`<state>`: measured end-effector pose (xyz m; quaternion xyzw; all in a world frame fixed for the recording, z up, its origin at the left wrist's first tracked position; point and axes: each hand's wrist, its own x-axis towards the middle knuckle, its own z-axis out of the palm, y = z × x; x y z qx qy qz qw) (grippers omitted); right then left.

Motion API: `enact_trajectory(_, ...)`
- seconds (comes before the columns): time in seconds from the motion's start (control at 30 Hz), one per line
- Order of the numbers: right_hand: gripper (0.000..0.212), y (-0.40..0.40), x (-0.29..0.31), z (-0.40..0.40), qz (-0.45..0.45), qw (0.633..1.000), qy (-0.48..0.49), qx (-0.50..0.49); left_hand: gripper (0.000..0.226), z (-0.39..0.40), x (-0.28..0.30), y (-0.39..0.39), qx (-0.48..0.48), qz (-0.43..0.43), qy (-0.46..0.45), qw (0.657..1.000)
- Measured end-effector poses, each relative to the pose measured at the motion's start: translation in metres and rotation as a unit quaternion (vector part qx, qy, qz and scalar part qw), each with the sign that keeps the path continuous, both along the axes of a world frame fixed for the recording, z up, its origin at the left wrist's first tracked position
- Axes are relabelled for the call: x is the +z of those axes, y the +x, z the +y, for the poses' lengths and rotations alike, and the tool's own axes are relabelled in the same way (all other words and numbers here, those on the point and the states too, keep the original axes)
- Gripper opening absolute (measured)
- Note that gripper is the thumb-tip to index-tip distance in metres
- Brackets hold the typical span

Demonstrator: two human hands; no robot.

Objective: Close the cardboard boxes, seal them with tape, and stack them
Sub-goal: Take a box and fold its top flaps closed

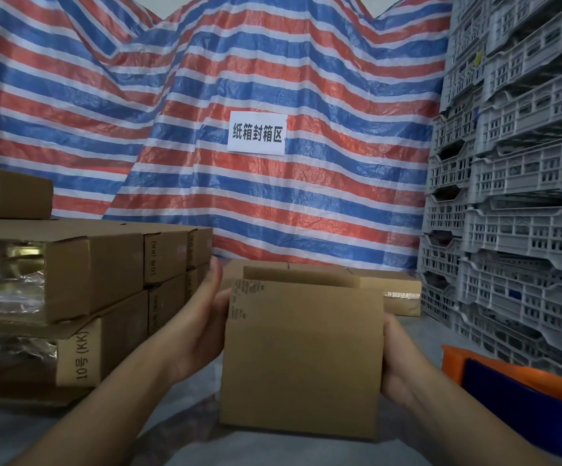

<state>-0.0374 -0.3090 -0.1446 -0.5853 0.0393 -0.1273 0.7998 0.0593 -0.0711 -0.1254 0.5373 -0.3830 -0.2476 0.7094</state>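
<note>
A plain brown cardboard box [303,358] is held up in front of me, its near face toward the camera and its top open at the back edge. My left hand [202,317] presses flat against the box's left side, fingers straight and pointing up. My right hand [395,358] holds the right side; its fingers are hidden behind the box. A stack of cardboard boxes [98,280] marked "10号 (KK)" stands to the left, some ends covered in clear tape. Another taped box [397,294] lies behind the held one.
A striped red, white and blue tarp [273,79] with a white paper sign [256,133] hangs across the back. Grey plastic crates [514,196] are stacked high on the right. An orange and blue object [514,395] sits at the lower right on the grey surface.
</note>
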Motion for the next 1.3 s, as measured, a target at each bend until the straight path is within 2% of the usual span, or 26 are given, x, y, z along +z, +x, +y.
enact_trajectory(0.2,0.026,-0.001,0.0,0.001,-0.001,1.0,0.019,0.006,0.061,-0.003,-0.001,0.0,0.064,-0.024,0.009,0.998)
enact_trajectory(0.4,0.03,0.0,-0.002,0.001,0.002,0.999,0.033,0.009,0.055,-0.005,0.0,-0.004,0.115,-0.007,0.032,0.993)
enact_trajectory(0.53,0.029,-0.001,-0.001,0.001,-0.005,1.0,0.017,0.02,0.035,-0.008,0.001,-0.005,0.184,-0.019,0.079,0.98)
enact_trajectory(0.63,0.03,-0.002,-0.002,0.001,-0.005,1.0,0.015,0.01,0.025,-0.009,0.001,-0.005,0.204,-0.017,0.081,0.976)
enact_trajectory(0.87,0.063,-0.002,0.0,-0.007,-0.03,0.999,0.039,-0.011,0.023,-0.011,-0.001,-0.006,0.235,0.005,0.06,0.97)
enact_trajectory(1.1,0.04,-0.003,0.001,-0.017,0.011,0.999,-0.02,0.031,0.023,-0.009,-0.002,-0.008,0.23,0.016,0.049,0.972)
enact_trajectory(1.2,0.043,-0.001,0.002,-0.021,0.023,0.998,-0.034,0.037,0.019,-0.01,-0.003,-0.009,0.234,0.02,0.034,0.971)
enact_trajectory(1.3,0.043,0.0,0.002,-0.022,0.02,0.998,-0.04,0.046,0.039,-0.011,-0.005,-0.006,0.243,0.033,0.003,0.97)
